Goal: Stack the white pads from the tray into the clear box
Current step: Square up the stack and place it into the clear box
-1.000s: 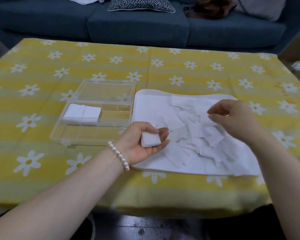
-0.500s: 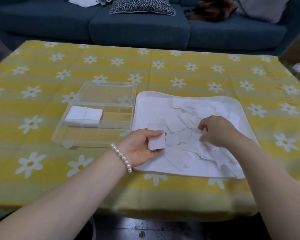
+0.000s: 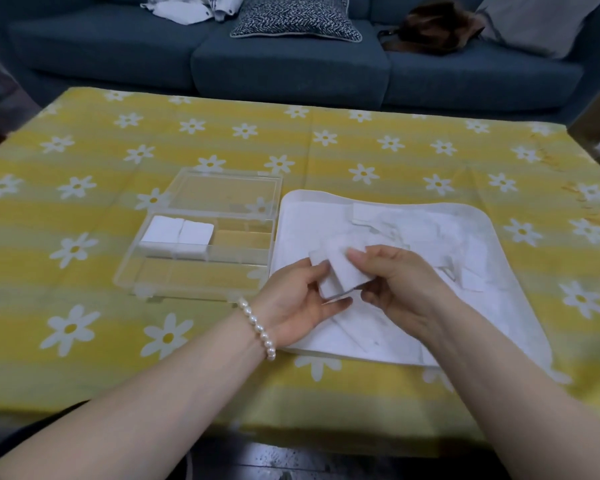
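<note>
White and soft, the small stack of pads (image 3: 340, 271) sits between your 2 hands, just above the near-left part of the tray (image 3: 520, 327). Your left hand (image 3: 298, 306), with a pearl bracelet (image 3: 258, 329) on the wrist, cups the stack from below and the side, fingers (image 3: 336, 303) curled narrowly around its lower edge. Your right hand (image 3: 399, 285) pinches a pad at the top of the stack, thumb and fingertips closed on it; whether that pad is already pressed flat against the rest is hard to tell, as the picture is blurred there.

Judged by their look, these pads are very light, fluffy and easily squashed or shed, so hold them by the short edges with a gentle squeeze and keep the stack square. They should not slip, but loose ones may cling to each other.

Beyond your hands, more flat rectangular pads (image 3: 413, 230) lie scattered and overlapping in the shallow, rounded white tray. Just to its left stands the clear box (image 3: 201, 265), hard, glossy plastic with straight dividers and its lid folded back; 2 neat stacks (image 3: 177, 233) already fill the far-left compartment. All rests on the desk (image 3: 84, 306) under a yellow daisy-print cloth.
</note>
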The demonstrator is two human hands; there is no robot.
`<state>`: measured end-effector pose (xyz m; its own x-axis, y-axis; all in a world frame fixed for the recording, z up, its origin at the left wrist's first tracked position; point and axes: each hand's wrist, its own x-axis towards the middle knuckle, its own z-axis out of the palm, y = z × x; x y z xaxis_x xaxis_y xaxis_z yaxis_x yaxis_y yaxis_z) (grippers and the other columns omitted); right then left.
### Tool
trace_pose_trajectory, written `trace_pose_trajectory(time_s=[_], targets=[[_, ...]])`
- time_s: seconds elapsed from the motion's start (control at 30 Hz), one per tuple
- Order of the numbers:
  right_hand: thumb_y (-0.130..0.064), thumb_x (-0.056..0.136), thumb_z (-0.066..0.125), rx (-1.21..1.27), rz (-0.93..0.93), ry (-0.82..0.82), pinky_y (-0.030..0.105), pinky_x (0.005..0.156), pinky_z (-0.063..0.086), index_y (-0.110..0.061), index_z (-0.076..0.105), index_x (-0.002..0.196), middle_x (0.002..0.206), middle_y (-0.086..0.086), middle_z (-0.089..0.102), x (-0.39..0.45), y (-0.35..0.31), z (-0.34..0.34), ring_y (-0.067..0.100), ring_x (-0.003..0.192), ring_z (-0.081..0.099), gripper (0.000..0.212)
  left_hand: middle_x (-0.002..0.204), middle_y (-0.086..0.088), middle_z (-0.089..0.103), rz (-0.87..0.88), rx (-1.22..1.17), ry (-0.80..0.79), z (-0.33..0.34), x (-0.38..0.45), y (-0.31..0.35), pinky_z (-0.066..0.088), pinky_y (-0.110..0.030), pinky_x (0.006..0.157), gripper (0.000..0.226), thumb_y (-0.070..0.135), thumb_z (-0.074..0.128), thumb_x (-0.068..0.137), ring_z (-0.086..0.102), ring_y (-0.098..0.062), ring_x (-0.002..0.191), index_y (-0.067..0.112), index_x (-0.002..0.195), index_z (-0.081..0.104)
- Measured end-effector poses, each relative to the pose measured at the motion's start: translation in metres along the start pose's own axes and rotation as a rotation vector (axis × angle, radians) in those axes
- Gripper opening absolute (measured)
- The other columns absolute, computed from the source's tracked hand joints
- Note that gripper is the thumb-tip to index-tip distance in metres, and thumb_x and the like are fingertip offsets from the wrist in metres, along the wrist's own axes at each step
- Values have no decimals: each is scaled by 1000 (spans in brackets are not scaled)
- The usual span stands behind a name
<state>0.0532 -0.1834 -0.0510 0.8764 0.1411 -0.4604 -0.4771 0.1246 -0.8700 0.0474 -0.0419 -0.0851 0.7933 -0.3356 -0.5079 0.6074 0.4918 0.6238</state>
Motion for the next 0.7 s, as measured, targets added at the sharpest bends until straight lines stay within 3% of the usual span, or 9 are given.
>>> trace_pose_trajectory(time_s=[0.13, 0.23, 0.33, 0.4, 0.5, 0.7], targets=[[-16, 75, 75, -78, -51, 107, 22, 52, 34, -15, 54, 61, 63, 1, 58, 3, 9, 8, 10, 57, 49, 25, 125, -18, 61, 14, 37, -53, -1, 0, 0, 49, -32, 90, 35, 2, 38, 96, 61, -27, 113, 0, 128, 55], [-9, 78, 73, -48, -94, 164, 12, 41, 36, -12, 51, 58, 56, -2, 55, 2, 13, 11, -1, 42, 50, 29, 124, -20, 61, 32, -1, -61, 0, -1, 1, 51, -32, 89, 34, 1, 39, 96, 64, -26, 104, -5, 126, 53], [-10, 79, 72, -26, -110, 252, 8, 38, 33, -12, 47, 58, 56, -2, 52, 3, 21, 17, -5, 36, 46, 32, 126, -24, 58, 32, -35, -72, -2, 0, 2, 44, -39, 102, 34, 2, 40, 97, 56, -32, 119, -8, 128, 49], [-13, 79, 72, -5, -115, 303, 8, 42, 36, -12, 46, 60, 60, -1, 53, 4, 26, 21, -2, 42, 49, 33, 126, -24, 59, 34, -44, -68, -1, -2, 1, 42, -42, 104, 34, 2, 37, 98, 55, -32, 120, -7, 130, 47], [-13, 79, 73, 26, -143, 333, 16, 61, 45, -12, 47, 62, 74, 5, 59, 4, 33, 25, 12, 69, 58, 31, 125, -24, 59, 42, -47, -63, 1, -5, 0, 43, -41, 103, 34, 3, 33, 100, 57, -32, 119, -6, 129, 47], [-17, 77, 75, -143, -261, 369, 19, 58, 41, -14, 54, 65, 61, -2, 51, -1, 28, 28, 10, 58, 50, 24, 128, -21, 58, 40, 22, -67, -1, -11, 6, 31, -49, 112, 39, 12, 33, 100, 51, -33, 125, -4, 132, 47]])
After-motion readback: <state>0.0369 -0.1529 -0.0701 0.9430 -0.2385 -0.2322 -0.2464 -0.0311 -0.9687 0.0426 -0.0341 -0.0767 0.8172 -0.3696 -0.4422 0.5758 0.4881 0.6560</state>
